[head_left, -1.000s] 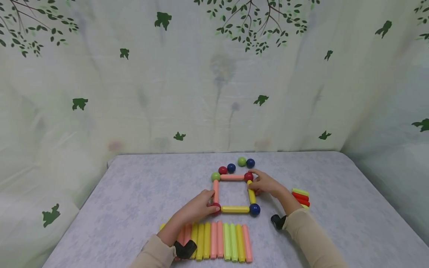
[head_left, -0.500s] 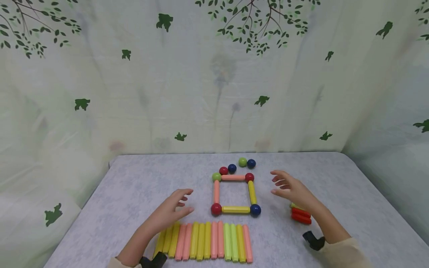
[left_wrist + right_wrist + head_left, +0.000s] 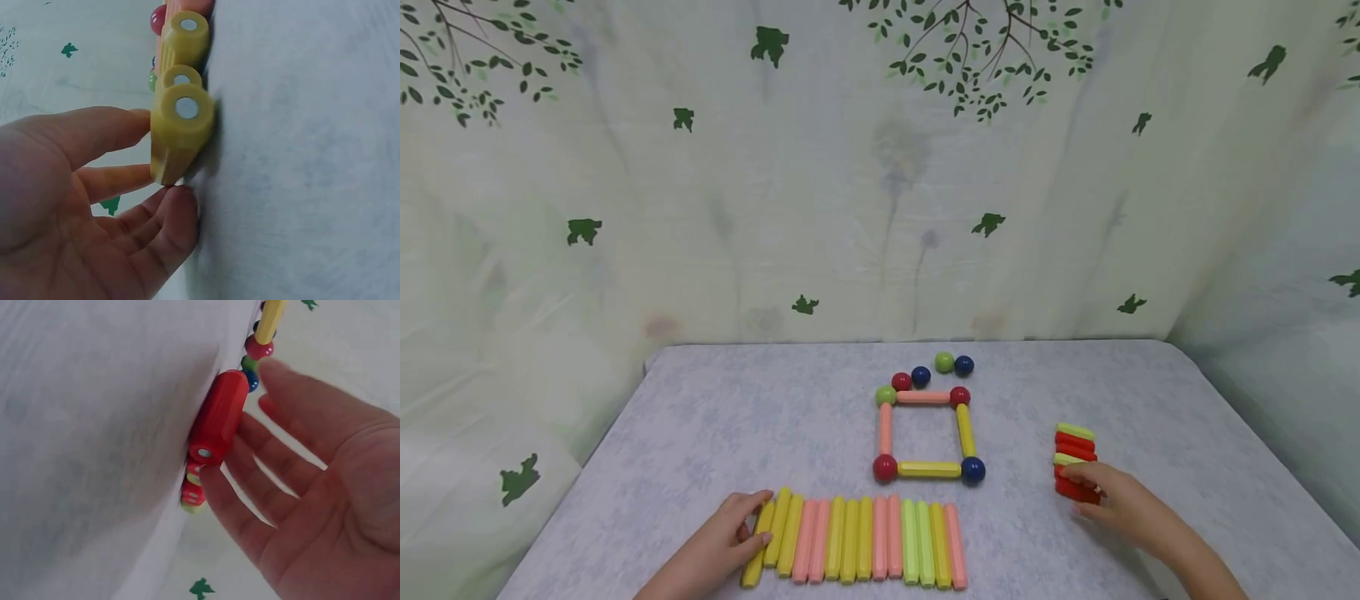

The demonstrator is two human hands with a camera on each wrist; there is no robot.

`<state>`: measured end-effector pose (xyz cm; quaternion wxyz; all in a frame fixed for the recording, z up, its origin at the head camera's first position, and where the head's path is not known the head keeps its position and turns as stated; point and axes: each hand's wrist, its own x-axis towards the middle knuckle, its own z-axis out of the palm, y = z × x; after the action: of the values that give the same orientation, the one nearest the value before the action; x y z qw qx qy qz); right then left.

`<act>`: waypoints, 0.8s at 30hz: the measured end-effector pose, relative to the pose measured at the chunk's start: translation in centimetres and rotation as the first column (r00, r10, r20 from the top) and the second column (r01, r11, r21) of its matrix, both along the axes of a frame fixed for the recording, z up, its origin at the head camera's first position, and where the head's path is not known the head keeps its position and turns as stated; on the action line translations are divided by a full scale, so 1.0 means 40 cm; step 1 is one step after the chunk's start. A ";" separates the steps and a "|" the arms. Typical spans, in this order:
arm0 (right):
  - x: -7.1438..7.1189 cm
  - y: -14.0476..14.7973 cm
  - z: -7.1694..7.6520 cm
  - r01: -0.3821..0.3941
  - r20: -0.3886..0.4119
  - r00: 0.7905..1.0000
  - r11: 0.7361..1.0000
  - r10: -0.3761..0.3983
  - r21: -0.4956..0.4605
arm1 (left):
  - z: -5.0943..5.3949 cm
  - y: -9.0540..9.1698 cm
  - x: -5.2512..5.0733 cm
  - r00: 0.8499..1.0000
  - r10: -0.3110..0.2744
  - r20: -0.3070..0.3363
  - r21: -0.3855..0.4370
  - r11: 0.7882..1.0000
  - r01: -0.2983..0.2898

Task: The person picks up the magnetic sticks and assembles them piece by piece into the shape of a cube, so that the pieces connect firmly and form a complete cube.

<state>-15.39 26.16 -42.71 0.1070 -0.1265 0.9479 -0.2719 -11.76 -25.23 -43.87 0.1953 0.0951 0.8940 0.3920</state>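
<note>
In the head view my left hand (image 3: 726, 529) is at the left end of a row of long rods. It pinches the outermost yellow magnetic rod (image 3: 181, 134), which slants beside its neighbours; the left wrist view shows a silvery disc in its end. At the right, my right hand (image 3: 1120, 496) touches the nearest of several short rods, a red magnetic rod (image 3: 219, 419), with its fingers. In the right wrist view the thumb stands apart from that rod. Between the hands lies a square frame of rods (image 3: 929, 470) with a ball at each corner.
Loose balls, among them a green ball (image 3: 944, 362) and a dark blue ball (image 3: 964, 366), lie beyond the frame. Pink rods (image 3: 881, 537) and green rods (image 3: 917, 542) continue the front row. A leaf-printed curtain (image 3: 880, 208) hangs behind the table (image 3: 715, 417).
Both hands have left the square frame and parted. The left has come down to the yellow rod at the row's end, the right to the short rods. The frame stays where it was.
</note>
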 end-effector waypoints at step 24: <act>-0.083 -0.176 0.030 -0.034 -0.127 0.992 0.951 -0.006 -0.308 | 0.122 0.061 -0.024 0.935 0.352 -0.029 0.331 0.886 -0.324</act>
<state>-18.71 19.13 -41.52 0.0276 -0.1654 0.8977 -0.4076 -12.72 -22.80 -38.99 0.0664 -0.0144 0.8287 0.5556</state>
